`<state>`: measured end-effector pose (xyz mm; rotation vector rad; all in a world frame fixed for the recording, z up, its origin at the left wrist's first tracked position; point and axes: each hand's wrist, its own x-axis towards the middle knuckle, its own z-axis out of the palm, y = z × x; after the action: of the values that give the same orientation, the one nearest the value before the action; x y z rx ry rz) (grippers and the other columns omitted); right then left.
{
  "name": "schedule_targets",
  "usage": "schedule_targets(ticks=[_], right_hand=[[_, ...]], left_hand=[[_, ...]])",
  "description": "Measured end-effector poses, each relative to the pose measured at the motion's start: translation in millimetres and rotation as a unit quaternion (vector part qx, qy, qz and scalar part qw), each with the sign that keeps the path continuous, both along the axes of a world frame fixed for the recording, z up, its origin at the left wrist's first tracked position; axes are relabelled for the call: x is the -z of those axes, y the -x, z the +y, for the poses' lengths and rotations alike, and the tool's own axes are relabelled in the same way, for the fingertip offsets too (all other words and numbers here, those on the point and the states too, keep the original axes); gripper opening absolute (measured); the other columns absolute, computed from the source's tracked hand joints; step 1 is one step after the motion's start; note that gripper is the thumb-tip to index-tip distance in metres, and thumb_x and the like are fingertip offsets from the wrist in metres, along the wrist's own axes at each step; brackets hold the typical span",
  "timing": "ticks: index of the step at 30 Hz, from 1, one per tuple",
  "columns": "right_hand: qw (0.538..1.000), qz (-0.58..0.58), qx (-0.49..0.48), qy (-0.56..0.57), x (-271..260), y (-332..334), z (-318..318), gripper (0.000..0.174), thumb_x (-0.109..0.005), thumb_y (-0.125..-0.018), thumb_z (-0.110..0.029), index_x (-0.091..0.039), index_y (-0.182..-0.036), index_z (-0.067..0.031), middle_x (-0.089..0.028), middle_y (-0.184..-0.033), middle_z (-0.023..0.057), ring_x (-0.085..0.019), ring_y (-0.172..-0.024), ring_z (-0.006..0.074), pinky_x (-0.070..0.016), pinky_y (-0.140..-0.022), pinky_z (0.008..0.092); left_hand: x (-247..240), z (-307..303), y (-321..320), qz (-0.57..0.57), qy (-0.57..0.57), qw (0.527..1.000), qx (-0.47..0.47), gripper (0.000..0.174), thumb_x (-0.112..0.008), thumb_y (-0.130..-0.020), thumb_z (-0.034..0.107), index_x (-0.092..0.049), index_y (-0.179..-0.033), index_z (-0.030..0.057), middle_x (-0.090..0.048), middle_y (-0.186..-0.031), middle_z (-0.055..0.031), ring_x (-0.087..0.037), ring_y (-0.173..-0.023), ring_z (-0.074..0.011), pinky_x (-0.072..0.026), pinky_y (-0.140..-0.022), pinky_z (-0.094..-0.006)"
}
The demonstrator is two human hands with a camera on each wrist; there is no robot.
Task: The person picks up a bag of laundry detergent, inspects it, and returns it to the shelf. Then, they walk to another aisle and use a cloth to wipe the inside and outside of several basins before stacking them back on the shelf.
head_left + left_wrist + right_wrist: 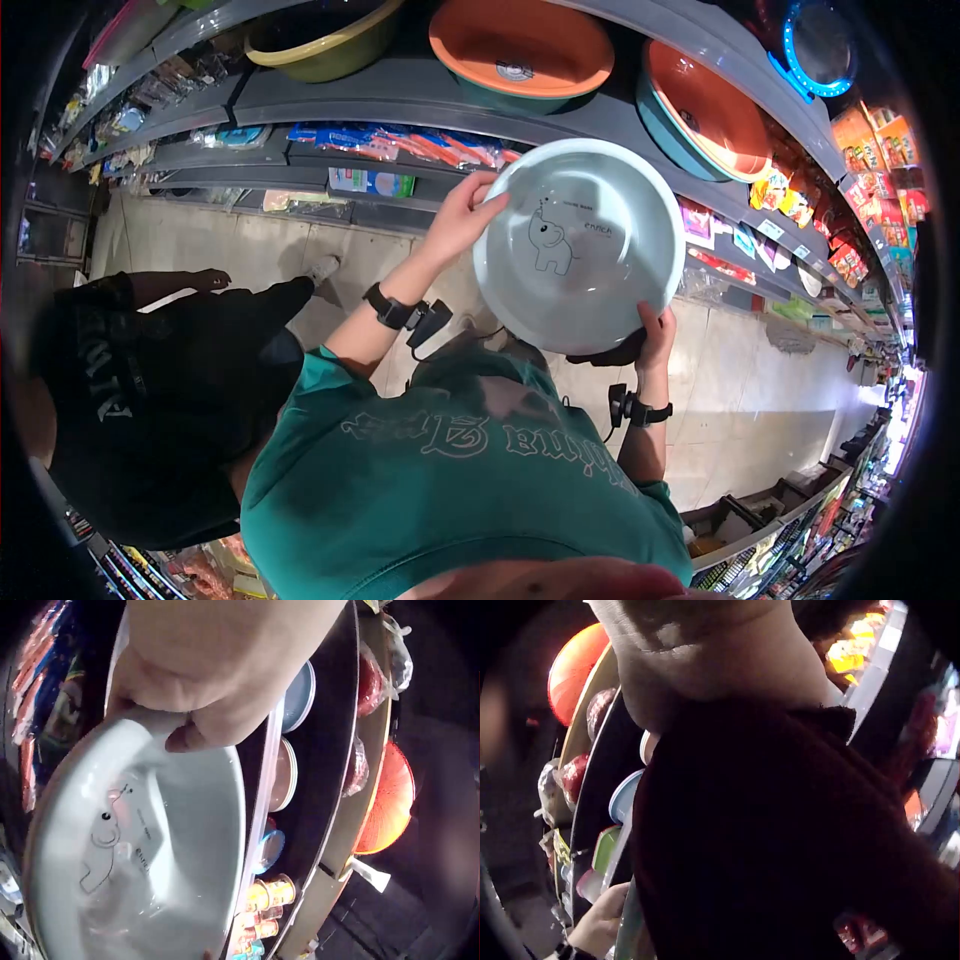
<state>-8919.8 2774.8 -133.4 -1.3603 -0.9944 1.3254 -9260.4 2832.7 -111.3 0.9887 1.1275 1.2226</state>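
A pale blue-grey plastic basin (610, 255) with an elephant drawing inside is held up in front of the green shirt, its inside facing up. My left hand (462, 222) grips its left rim, thumb over the inner wall; in the left wrist view that hand (206, 671) pinches the rim from above. At the lower right rim, my right hand (655, 335) holds on with its thumb inside the edge. A dark cloth (757, 817) hangs at the right hand in the right wrist view, hiding its fingers and most of the basin.
Shelves ahead carry orange-lined basins (525, 45), an olive basin (330, 55) and packaged goods (400, 142). Snack packets (785, 195) fill the right side. To the left stands a person in black (160, 400). Pale floor tiles (720, 345) lie below, with low bins (720, 525) at the lower right.
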Motion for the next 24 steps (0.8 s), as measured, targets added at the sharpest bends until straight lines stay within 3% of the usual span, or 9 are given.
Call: schedule_targets(ticks=[1, 4, 10, 11, 15, 20, 23, 24], right_hand=[[1.0, -0.006, 0.013, 0.005, 6.9, -0.8, -4.1, 0.031, -0.062, -0.087, -0.017, -0.06, -0.112, 0.0028, -0.064, -0.103, 0.0063, -0.059, -0.095, 0.0152, -0.044, -0.085, 0.0289], [0.999, 0.023, 0.04, -0.016, 16.0, 1.3, -15.9, 0.032, -0.06, -0.089, -0.02, -0.059, -0.112, 0.0026, -0.064, -0.103, 0.0056, -0.057, -0.093, 0.0142, -0.0431, -0.085, 0.0284], [0.974, -0.209, -0.006, -0.086, 20.2, -6.0, -37.7, 0.019, -0.061, -0.09, -0.011, -0.059, -0.104, 0.0022, -0.062, -0.091, 0.0035, -0.054, -0.083, 0.0111, -0.0442, -0.077, 0.0265], [0.977, -0.183, 0.015, -0.11, 13.7, -0.3, -40.9, 0.016, -0.063, -0.086, -0.007, -0.059, -0.099, 0.0021, -0.063, -0.086, 0.004, -0.055, -0.078, 0.0119, -0.0463, -0.071, 0.0276], [0.936, -0.281, 0.042, -0.208, -1.2, 5.4, -53.2, 0.015, -0.066, -0.083, -0.007, -0.062, -0.094, 0.0018, -0.064, -0.081, 0.0066, -0.057, -0.073, 0.0125, -0.0468, -0.066, 0.029], [0.869, -0.368, 0.072, -0.323, -19.0, 13.9, -60.6, 0.013, -0.066, -0.082, -0.009, -0.063, -0.091, 0.0005, -0.064, -0.079, 0.0086, -0.057, -0.069, 0.0128, -0.0464, -0.063, 0.0295], [0.923, -0.315, 0.116, -0.188, -4.5, -4.0, -74.4, 0.013, -0.066, -0.084, -0.01, -0.063, -0.092, 0.0006, -0.065, -0.082, 0.0073, -0.058, -0.073, 0.013, -0.0463, -0.066, 0.0288], [0.931, -0.266, 0.154, -0.196, -4.6, -7.2, -74.3, 0.014, -0.065, -0.085, -0.01, -0.063, -0.094, 0.001, -0.065, -0.085, 0.007, -0.058, -0.076, 0.0131, -0.0462, -0.069, 0.0285]], left_hand=[[-4.6, 8.1, 2.8, -0.034, 0.015, 0.999, 0.025, 0.031, -0.064, -0.089, 0.011, -0.053, -0.116, 0.002, -0.066, -0.103, -0.0047, -0.059, -0.093, -0.0089, -0.0457, -0.081, -0.0234], [-5.5, 23.4, 8.2, -0.068, 0.018, 0.994, 0.079, 0.026, -0.061, -0.091, 0.01, -0.055, -0.116, 0.0028, -0.066, -0.103, -0.0033, -0.058, -0.096, -0.0086, -0.0448, -0.083, -0.0229], [-2.4, 32.0, 3.4, -0.098, -0.032, 0.991, 0.081, 0.022, -0.059, -0.092, 0.005, -0.054, -0.113, 0.0019, -0.063, -0.107, -0.0042, -0.058, -0.098, -0.0085, -0.045, -0.086, -0.0229], [-3.8, 30.7, 1.3, -0.087, -0.046, 0.993, 0.067, 0.023, -0.059, -0.091, 0.002, -0.053, -0.113, 0.0008, -0.062, -0.107, -0.0048, -0.058, -0.098, -0.008, -0.0451, -0.086, -0.0229], [6.6, 37.1, 3.9, -0.013, -0.112, 0.99, 0.089, 0.025, -0.059, -0.089, -0.005, -0.053, -0.112, -0.0002, -0.06, -0.097, -0.0009, -0.055, -0.09, -0.0054, -0.0443, -0.082, -0.0201], [7.3, 46.8, 17.6, 0.075, -0.136, 0.972, 0.176, 0.028, -0.059, -0.09, -0.002, -0.053, -0.117, -0.0005, -0.062, -0.104, -0.0041, -0.057, -0.096, -0.0088, -0.0452, -0.085, -0.0225], [-24.2, 57.7, 21.7, 0.153, -0.182, 0.947, 0.214, 0.03, -0.059, -0.09, 0.0, -0.054, -0.12, -0.0014, -0.063, -0.107, -0.0073, -0.059, -0.1, -0.0095, -0.0473, -0.084, -0.024], [-36.0, 62.9, 24.5, 0.187, -0.206, 0.935, 0.22, 0.031, -0.06, -0.09, 0.0, -0.055, -0.12, -0.0017, -0.064, -0.109, -0.0085, -0.059, -0.101, -0.0097, -0.048, -0.084, -0.0246]])
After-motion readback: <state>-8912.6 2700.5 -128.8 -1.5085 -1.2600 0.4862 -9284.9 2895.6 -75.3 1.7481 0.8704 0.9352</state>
